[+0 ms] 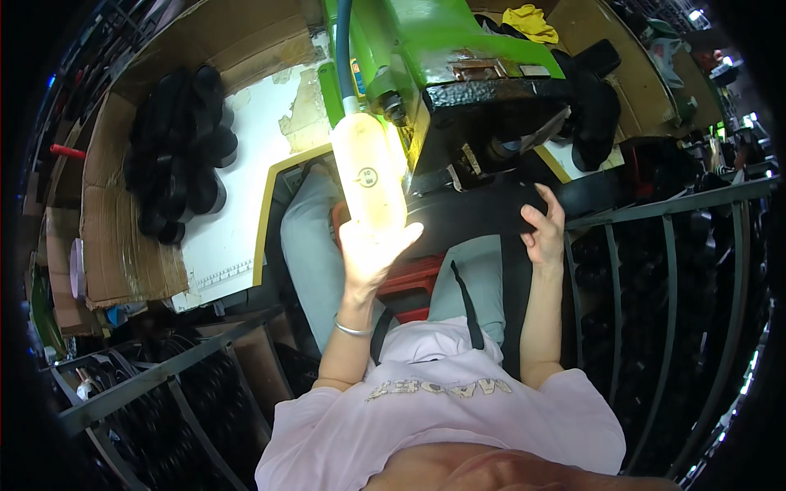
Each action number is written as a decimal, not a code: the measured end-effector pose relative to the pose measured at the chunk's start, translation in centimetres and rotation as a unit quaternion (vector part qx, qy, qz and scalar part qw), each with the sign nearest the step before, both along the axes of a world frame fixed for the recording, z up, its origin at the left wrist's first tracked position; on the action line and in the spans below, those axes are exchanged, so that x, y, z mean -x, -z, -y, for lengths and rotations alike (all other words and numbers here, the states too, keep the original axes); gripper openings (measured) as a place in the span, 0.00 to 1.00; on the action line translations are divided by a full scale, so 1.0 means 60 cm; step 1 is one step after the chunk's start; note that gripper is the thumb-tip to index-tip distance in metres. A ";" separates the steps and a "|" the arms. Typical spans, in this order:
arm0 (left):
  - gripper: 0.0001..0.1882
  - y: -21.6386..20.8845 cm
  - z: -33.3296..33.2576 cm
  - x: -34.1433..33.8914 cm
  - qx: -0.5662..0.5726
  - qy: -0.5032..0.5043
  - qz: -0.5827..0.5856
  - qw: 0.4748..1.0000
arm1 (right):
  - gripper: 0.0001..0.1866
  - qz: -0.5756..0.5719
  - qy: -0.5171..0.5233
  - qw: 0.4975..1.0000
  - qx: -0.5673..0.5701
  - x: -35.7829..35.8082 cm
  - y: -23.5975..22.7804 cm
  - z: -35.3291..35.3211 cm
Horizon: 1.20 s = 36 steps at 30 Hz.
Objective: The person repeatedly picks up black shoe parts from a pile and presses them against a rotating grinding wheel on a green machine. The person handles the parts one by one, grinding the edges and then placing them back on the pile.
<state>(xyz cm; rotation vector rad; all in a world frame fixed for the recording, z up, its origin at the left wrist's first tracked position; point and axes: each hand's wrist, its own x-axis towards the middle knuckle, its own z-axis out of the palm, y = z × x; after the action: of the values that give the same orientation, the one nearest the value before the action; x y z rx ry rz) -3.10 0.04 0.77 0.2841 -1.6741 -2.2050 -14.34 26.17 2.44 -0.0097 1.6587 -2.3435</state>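
Note:
A glowing pale-yellow oval lamp head (368, 176) hangs from a blue-grey bendable neck (344, 49) in front of a green machine (491, 37). Just below the lamp head, my left hand (372, 254) is strongly lit. Its thumb sticks out to the right, while the lamp head hides its fingers and anything they may hold. My right hand (547, 225) is raised over dark ground at the right. Its fingers are loosely bent and apart, with nothing visible in them. The machine's black front (491, 90) lies beyond both hands.
A pile of black shoe-like pieces (176, 155) lies on a white board (246, 180) inside cardboard (123, 196). More black pieces (596, 106) and a yellow cloth (530, 23) are at the right. Metal racks (671, 209) flank me. A red stool (413, 278) is beneath me.

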 end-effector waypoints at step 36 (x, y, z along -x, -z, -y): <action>0.11 -0.023 0.009 -0.037 -0.155 -0.048 0.018 0.987 | 0.25 -0.124 -0.073 0.988 -0.060 0.029 -0.036 0.050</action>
<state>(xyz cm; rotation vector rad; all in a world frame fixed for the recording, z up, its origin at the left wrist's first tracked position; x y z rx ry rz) -0.89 -0.52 2.15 0.4772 -1.2991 -2.3945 -16.10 23.15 4.62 -0.4000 1.8411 -2.2030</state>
